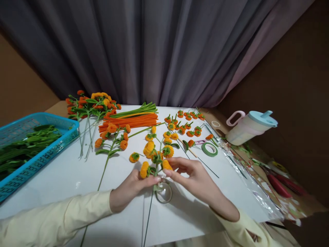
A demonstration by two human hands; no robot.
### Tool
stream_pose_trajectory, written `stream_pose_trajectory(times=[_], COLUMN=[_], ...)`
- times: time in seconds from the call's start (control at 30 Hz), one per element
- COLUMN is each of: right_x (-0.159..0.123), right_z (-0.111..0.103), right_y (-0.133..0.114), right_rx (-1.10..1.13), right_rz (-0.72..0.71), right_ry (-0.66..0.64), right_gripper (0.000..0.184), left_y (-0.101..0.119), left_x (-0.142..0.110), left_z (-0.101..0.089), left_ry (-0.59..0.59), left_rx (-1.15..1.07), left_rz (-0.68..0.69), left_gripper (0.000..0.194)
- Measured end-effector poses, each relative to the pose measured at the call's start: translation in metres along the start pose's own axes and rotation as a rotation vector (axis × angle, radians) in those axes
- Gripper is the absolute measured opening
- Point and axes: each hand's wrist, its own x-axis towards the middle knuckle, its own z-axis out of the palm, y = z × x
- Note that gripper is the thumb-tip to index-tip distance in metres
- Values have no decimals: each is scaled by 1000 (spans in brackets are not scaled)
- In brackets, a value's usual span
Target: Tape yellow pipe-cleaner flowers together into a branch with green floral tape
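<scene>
Between my hands stands a yellow pipe-cleaner flower spray [149, 149], with several fuzzy round blooms and a thin dark stem running down toward the table's front. My left hand [130, 187] pinches the stem just below the lowest blooms. From the other side, the fingers of my right hand [196, 175] close on a small yellow bloom [167, 164] at the spray's lower right. Just under my fingertips is a tape roll [163, 192]; whether it touches them I cannot tell. Loose yellow blooms [134, 157] lie close by.
An orange flower spray [112, 144] lies left of centre, before orange pipe cleaners [131, 120]. A blue basket [74, 125] of green leaves stands left. Small orange blooms [190, 133], green tape [209, 149], a tumbler [246, 128] and red-handled pliers [279, 185] are at right.
</scene>
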Motion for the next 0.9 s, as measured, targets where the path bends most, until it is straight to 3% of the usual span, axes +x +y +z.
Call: stream_pose_trajectory(times=[0.17, 0.33, 0.43, 0.53, 0.6, 0.67, 0.77, 0.9], right_x=[38, 47, 50, 60, 70, 80, 91, 97], right_z=[-9, -10, -22, -37, -40, -34, -15, 11], right_y=[14, 36, 41, 45, 49, 54, 60, 67], right_rx=[213, 317, 236, -4, -207, -366, -468, -562], right_rz=[98, 165, 165, 150, 32, -186, -501, -638], right_ry=[-235, -394, -499, -398, -255, -182, -233, -315], right_gripper=[34, 43, 40, 29, 21, 17, 27, 28], left_y=[-1, -6, -4, -4, -5, -7, -8, -8], left_x=[13, 13, 13, 12, 11, 9, 6, 6], left_z=[-10, -11, -10, -12, -13, -13, -11, -12], left_ry=[43, 74, 69, 108, 126, 116, 62, 0], left_rx=[-198, -219, -239, -254, -251, -250, -236, -192], left_rz=[15, -36, -43, -62, -90, -128, -144, -126], left_gripper=[15, 14, 16, 20, 23, 26, 31, 33])
